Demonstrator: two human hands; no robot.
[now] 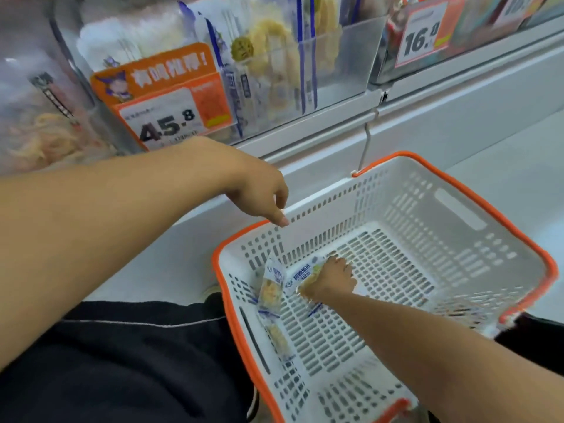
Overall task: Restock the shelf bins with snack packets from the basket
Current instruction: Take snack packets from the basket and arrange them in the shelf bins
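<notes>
Few snack packets [270,288] remain in the basket [457,206]: right hand [331,279] grasps one under its fingers, left hand [259,190] hangs relaxed, empty; next, lift to the shelf bin [320,74].

– What colours did the basket [396,270] have?
– It was white, patterned with rows of slots, and its rim and handles were orange

– And the packets [270,288] in it?
– They were white with blue print and edging, and showed pale yellow snacks inside

– What about the price tags?
– The near price tag [171,117] was orange with a purple-haired cartoon figure, white lettering and black digits on white. The far tag [422,35] had black digits on white inside an orange-red border

– The trousers [122,361]?
– Black, with a thin white line
</notes>
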